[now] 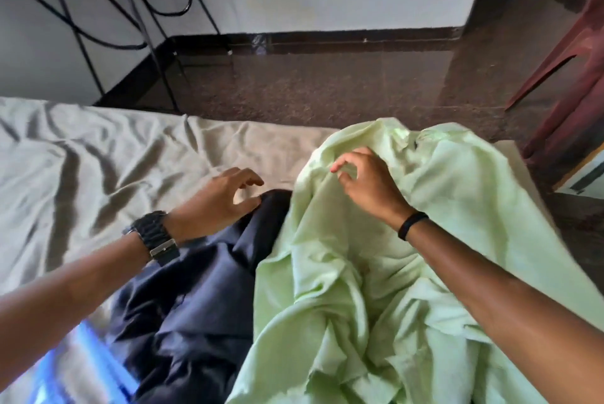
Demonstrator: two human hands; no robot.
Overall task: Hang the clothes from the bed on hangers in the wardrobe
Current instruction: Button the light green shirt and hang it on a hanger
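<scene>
Reaching for clothes on the bed.
Left hand and right hand hover loosely curled, empty; best pinch the green garment at its collar.

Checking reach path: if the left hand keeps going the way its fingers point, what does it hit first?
Probably the top edge of the dark garment just under the left hand's fingertips, then the bedsheet; depth is unclear.
</scene>
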